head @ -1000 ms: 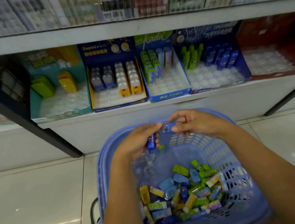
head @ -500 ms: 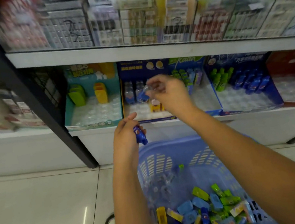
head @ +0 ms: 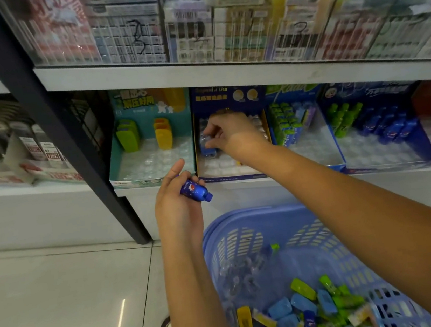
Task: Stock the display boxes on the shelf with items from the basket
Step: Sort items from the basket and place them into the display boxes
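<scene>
Head view: I see the right hand (head: 234, 134) reaching into the navy display box (head: 214, 99) on the lower shelf (head: 141, 191), fingertips pinched on a small blue item (head: 207, 148) in the box's left column. Left hand (head: 178, 208) hovers just below the shelf edge, fingers curled round a blue bottle-shaped item (head: 195, 190), cap pointing right and down. Lilac basket (head: 245, 215) sits low beneath both arms, with a heap of green, blue and yellow items (head: 303, 313) in its bottom. Teal display box (head: 148, 109) stands just left of the navy one.
</scene>
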{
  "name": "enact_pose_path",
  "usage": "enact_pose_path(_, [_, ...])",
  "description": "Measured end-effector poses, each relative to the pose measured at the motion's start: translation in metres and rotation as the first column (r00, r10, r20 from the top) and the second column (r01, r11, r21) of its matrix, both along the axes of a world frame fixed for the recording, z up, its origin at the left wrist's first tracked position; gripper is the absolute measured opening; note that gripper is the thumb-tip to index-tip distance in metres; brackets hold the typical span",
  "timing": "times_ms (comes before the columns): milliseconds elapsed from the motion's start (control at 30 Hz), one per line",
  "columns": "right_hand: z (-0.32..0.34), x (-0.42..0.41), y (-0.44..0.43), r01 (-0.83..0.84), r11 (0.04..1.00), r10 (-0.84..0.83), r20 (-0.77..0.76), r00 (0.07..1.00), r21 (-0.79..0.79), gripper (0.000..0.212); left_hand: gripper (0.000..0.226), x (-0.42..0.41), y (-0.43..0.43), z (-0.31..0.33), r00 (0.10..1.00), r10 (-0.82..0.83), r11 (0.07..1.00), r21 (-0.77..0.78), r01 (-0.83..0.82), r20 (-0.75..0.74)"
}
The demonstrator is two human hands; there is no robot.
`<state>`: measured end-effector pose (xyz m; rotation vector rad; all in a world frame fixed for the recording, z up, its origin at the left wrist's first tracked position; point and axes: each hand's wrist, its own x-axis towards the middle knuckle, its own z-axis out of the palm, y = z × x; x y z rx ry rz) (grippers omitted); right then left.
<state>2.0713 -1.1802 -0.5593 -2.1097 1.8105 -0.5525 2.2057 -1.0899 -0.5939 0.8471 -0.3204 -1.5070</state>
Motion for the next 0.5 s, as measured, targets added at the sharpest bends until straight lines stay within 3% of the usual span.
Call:
enact_pose_path(267, [0.006,0.009,0.0,-0.006,1.0,0.008,-0.14,0.99,0.016,0.019,0.021,0.002,-0.002,0.004,0.99,0.059,0.998,-0.027,-0.063,-0.13])
enact_pose_path(500, [0.011,0.004,0.011,0.039,0.999,-0.036,-0.175,0.984,0.009,0.027,0.021,-0.026,0.005,0.022,0.986,0.072,0.997,-0.007,-0.074,-0.151])
